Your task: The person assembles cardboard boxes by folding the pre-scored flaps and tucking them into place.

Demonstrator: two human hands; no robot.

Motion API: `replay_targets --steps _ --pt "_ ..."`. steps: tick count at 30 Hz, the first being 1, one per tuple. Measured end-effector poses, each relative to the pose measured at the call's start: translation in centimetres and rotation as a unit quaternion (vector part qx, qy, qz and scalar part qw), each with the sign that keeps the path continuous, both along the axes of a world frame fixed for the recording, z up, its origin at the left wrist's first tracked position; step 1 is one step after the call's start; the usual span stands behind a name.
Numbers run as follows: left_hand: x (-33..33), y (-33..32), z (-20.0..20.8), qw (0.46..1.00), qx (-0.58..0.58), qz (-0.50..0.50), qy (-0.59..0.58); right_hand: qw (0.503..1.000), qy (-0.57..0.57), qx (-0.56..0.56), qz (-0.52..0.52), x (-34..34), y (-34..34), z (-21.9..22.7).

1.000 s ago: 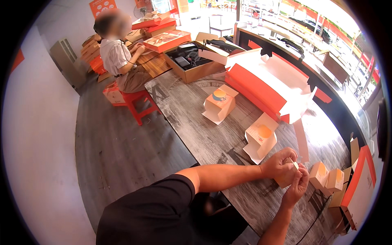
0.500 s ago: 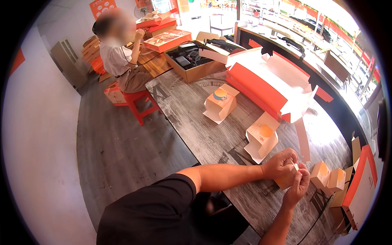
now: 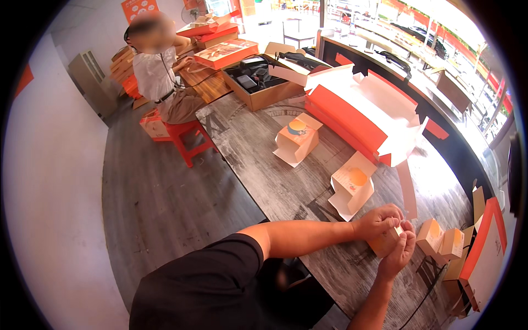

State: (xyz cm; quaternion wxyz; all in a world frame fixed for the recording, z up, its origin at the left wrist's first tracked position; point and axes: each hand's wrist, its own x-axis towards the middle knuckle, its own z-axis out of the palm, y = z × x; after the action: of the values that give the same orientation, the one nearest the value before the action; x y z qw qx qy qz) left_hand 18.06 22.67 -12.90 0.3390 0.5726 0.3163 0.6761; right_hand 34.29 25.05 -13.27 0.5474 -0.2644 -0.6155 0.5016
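The fingers of the left hand [image 3: 378, 223] and right hand [image 3: 400, 253] are both clamped on a small cream-and-orange carton [image 3: 380, 245], nearly meeting at its upper edge above the desk [image 3: 352, 275]. Just right of the fingers stand two similar cartons [image 3: 431, 237], while beyond the fingers to the left sits an open carton [image 3: 356, 180], with a second open carton [image 3: 298, 138] farther off. Farther still from the fingers lie a large red box [image 3: 342, 118] and a brown box [image 3: 267, 99] of dark devices [image 3: 246, 82].

Shows grey streaks on the table [image 3: 275, 190], orange-red outside, white inside on the large carton [image 3: 346, 122], tan on the held box [image 3: 380, 245], a yellow-orange disc on the flapped box [image 3: 353, 184], black on the sleeve [image 3: 212, 269]
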Motion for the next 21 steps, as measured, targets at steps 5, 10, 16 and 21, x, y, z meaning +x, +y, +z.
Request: replay_targets --steps 5,10,16,21 --pt "0.3 0.2 0.1 0.999 -0.040 -0.022 0.007 0.999 0.006 -0.037 -0.012 -0.6 -0.7 0.9" --pt "0.4 0.0 0.5 0.995 -0.094 -0.034 0.025 0.997 0.016 -0.075 0.019 -0.5 -0.9 1.4" --pt "0.0 -0.1 0.4 0.994 -0.097 -0.033 0.035 0.996 0.014 -0.078 0.030 -0.4 -0.7 1.1" --pt "0.0 -0.7 1.1 0.988 -0.138 -0.061 -0.036 0.997 -0.004 -0.064 0.030 -0.6 -1.4 2.3"
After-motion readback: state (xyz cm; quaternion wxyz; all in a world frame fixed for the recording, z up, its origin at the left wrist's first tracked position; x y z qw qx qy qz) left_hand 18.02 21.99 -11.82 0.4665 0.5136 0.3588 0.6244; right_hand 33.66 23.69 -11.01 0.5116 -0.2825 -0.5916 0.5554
